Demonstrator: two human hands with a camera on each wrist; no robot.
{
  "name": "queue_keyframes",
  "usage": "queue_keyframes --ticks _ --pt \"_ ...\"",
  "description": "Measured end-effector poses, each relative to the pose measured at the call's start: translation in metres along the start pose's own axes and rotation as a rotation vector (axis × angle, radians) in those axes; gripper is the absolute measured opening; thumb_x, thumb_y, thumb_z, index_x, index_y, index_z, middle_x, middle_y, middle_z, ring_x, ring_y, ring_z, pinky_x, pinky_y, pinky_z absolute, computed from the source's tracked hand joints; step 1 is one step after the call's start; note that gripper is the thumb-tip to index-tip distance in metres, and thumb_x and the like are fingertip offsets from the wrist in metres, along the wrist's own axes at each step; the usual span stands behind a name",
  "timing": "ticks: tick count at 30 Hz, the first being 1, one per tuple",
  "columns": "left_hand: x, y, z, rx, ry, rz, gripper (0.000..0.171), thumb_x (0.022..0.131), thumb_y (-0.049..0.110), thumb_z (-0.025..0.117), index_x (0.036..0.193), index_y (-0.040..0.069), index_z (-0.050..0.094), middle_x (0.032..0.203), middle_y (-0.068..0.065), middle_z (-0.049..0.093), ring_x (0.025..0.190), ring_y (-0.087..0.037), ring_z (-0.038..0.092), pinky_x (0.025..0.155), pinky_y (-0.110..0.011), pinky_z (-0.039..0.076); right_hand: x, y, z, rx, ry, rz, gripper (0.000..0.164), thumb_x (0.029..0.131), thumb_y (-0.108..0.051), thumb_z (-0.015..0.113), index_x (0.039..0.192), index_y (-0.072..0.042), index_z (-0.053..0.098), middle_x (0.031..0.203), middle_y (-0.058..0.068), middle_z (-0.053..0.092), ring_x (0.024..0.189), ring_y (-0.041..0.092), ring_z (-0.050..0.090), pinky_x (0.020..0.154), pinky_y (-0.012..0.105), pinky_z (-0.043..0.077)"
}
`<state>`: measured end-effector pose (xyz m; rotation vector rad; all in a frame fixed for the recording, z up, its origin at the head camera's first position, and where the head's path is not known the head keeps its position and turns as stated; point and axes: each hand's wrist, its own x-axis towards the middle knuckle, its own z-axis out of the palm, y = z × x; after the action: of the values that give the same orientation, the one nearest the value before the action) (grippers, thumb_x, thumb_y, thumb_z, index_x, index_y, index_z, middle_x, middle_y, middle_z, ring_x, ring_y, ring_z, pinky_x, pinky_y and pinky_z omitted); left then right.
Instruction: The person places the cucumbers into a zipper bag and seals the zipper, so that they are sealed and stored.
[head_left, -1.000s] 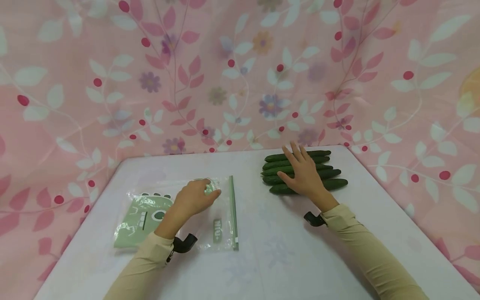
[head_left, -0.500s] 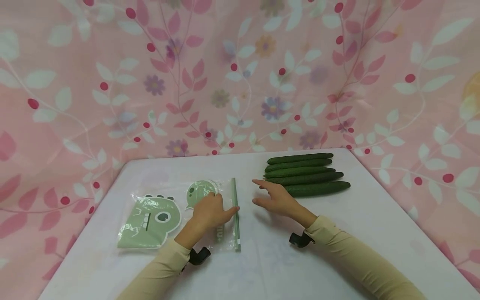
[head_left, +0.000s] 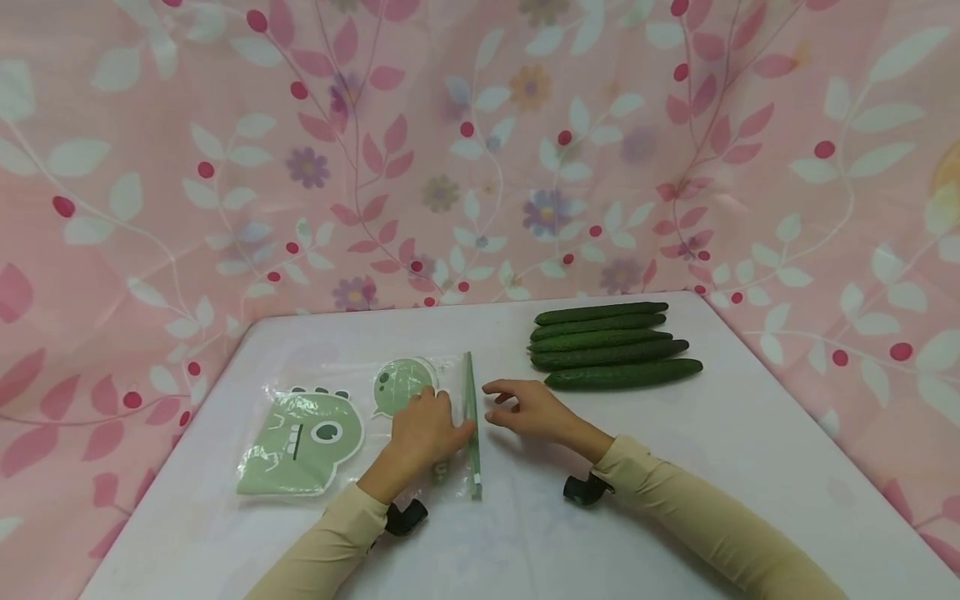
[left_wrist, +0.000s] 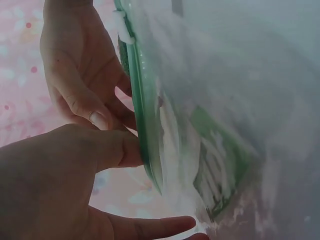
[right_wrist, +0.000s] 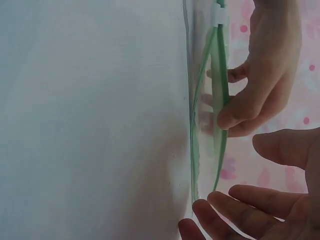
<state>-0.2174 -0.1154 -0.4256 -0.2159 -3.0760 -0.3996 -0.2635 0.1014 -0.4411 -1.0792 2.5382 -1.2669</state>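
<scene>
A clear slider zip bag (head_left: pixel 348 454) with a green dinosaur print lies flat on the left of the table. Its green zip edge (left_wrist: pixel 142 107) is parted into two strips, leaving a gap at the mouth. My left hand (head_left: pixel 423 429) holds the upper layer near this edge, thumb against the green strip and fingers over the film. Just right of the mouth is my right hand (head_left: pixel 536 410), fingers loosely bent and nothing in it; its fingertips (right_wrist: pixel 217 200) are close to the parted strips. Whether they touch is unclear. Several cucumbers (head_left: pixel 622 375) lie side by side behind the right hand.
The white table (head_left: pixel 517 533) carries the bag on the left and the cucumbers at the back right. A pink floral curtain (head_left: pixel 480 167) stands behind and along both sides. Each wrist wears a black camera mount (head_left: pixel 585 490).
My right hand has moved left from over the cucumbers to beside the bag's mouth. My left hand has slid right to the zip edge, and the two green strips have come apart.
</scene>
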Motion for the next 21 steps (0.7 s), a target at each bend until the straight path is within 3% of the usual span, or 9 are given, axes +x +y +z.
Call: queue_keyframes --ticks 5,11,16,21 --pt "0.003 -0.003 -0.001 -0.078 0.012 0.015 0.033 0.091 0.036 0.068 0.088 0.003 0.067 0.088 -0.010 0.059 0.072 -0.025 0.058 0.056 -0.043 0.050 0.003 0.000 0.006 0.001 -0.021 -0.024 0.042 0.099 -0.009 0.071 0.138 0.004 0.063 0.134 0.020 0.064 0.113 0.036 0.066 0.087 0.036 0.058" --pt "0.006 -0.007 -0.002 -0.215 0.018 0.017 0.023 0.090 0.019 0.063 0.069 0.012 0.056 0.063 0.000 0.050 0.053 -0.016 0.048 0.044 -0.032 0.037 0.008 -0.001 0.012 -0.109 -0.037 -0.132 0.038 0.099 -0.009 0.072 0.135 0.000 0.067 0.132 0.014 0.068 0.115 0.032 0.066 0.092 0.041 0.054" --pt "0.005 -0.011 -0.004 -0.303 0.023 0.029 0.022 0.090 0.015 0.062 0.069 0.012 0.054 0.059 0.001 0.048 0.049 -0.013 0.045 0.043 -0.028 0.033 0.011 -0.001 0.014 -0.167 -0.040 -0.152 0.039 0.100 -0.017 0.072 0.135 -0.001 0.068 0.143 0.018 0.060 0.130 0.035 0.055 0.106 0.052 0.044" --pt "0.000 -0.015 -0.007 -0.363 0.031 0.090 0.016 0.088 0.013 0.065 0.076 0.010 0.056 0.063 0.000 0.054 0.054 -0.015 0.050 0.048 -0.029 0.038 0.018 0.004 0.017 -0.184 -0.031 -0.116 0.040 0.104 -0.026 0.067 0.135 0.000 0.068 0.141 0.018 0.061 0.132 0.036 0.053 0.109 0.053 0.040"
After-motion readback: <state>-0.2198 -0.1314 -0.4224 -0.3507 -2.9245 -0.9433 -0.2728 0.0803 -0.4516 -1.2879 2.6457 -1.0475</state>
